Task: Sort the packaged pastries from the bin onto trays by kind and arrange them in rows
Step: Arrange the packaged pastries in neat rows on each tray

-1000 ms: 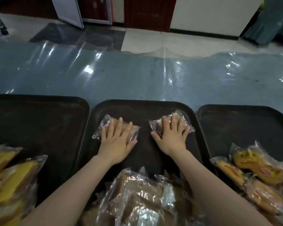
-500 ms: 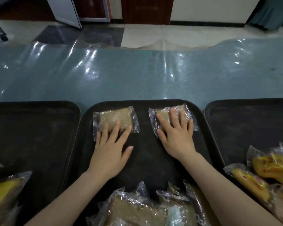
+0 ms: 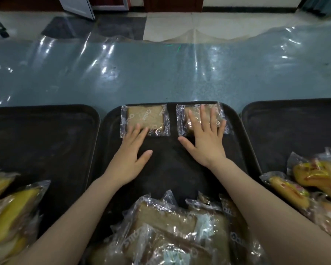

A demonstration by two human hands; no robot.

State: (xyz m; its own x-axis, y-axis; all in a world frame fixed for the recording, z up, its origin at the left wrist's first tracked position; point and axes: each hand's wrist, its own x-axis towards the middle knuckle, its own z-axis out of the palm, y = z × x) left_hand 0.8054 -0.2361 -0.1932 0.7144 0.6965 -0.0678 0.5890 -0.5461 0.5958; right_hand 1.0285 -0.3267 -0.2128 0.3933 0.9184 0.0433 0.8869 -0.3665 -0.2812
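Observation:
Two clear-wrapped brown cake slices lie side by side at the far rim of the middle black tray (image 3: 111,127). My left hand (image 3: 131,157) lies flat with spread fingers, its fingertips on the near edge of the left slice (image 3: 145,117). Over the right slice (image 3: 197,113) my right hand (image 3: 204,140) presses flat, covering most of it. A heap of the same brown slices (image 3: 170,230) fills the tray's near end between my forearms.
A black tray (image 3: 46,131) on the left holds yellow wrapped cakes (image 3: 10,209) at its near end. The right black tray (image 3: 287,119) holds orange-yellow wrapped pastries (image 3: 313,180). Beyond the trays runs a blue table under shiny plastic film (image 3: 161,73).
Both slices have slid away from me to the tray's far rim and now lie square. My left hand has slipped back to the slice's near edge; the right stays on top.

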